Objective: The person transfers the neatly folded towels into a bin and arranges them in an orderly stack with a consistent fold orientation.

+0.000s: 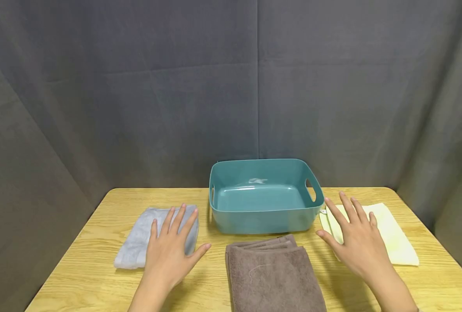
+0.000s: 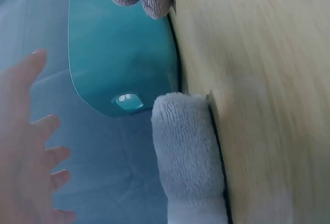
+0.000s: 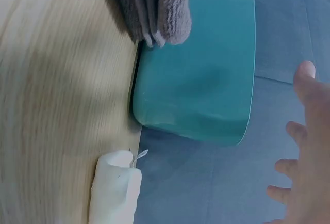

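Grey towel (image 1: 131, 249): flat on the table (image 1: 79, 271), below my left hand (image 1: 170, 253), which partly hides it and is the nearer one.
Left hand: fingers spread, gripping nothing, raised clear of the towel.
Tub (image 1: 260, 222): beyond and between my hands, long axis running left to right.
Brown towel (image 1: 275, 277): folded, in front of the tub, between my hands; neither looks clearly nearer.
Right hand (image 1: 357, 242): fingers spread, gripping nothing, above the table.
Yellow towel (image 1: 396, 242): folded, below my right hand and reaching out to its right; that hand is nearer.
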The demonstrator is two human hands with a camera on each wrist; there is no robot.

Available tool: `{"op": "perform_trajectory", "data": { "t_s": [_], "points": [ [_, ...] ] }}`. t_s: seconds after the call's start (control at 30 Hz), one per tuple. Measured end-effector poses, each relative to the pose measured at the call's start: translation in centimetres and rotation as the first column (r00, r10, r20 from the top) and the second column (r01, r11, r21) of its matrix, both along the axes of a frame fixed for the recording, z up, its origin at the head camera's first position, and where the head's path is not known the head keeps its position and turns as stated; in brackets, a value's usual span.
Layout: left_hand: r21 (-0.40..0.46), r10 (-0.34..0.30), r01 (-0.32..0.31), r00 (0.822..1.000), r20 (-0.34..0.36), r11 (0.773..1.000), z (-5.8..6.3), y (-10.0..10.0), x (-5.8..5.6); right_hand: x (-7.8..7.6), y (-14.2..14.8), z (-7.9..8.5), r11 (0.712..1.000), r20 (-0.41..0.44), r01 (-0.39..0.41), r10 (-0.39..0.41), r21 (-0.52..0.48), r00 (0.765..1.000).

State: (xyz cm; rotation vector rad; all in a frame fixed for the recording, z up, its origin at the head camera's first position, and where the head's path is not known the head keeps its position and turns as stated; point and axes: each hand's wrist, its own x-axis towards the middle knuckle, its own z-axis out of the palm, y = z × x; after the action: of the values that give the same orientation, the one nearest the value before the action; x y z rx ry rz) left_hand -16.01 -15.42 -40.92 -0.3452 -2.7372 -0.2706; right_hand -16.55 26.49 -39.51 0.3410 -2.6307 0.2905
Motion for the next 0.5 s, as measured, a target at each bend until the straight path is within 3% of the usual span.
{"op": "perform_trajectory", "data": {
  "t_s": [0.2, 0.5],
  "points": [
    [0.047, 0.007, -0.009, 0.999, 0.049, 0.999, -0.5, -1.0, 0.1, 0.0, -0.8, 0.5, 0.998, 0.019, -0.048, 0.049, -0.030, 0.999],
    [0.046, -0.010, 0.007, 0.997, 0.074, 0.999, -0.8, -2.5, 0.5, -0.3, -2.5, 0.9, 0.994, 0.024, -0.112, 0.112, -0.015, 0.993]
  ]
}}
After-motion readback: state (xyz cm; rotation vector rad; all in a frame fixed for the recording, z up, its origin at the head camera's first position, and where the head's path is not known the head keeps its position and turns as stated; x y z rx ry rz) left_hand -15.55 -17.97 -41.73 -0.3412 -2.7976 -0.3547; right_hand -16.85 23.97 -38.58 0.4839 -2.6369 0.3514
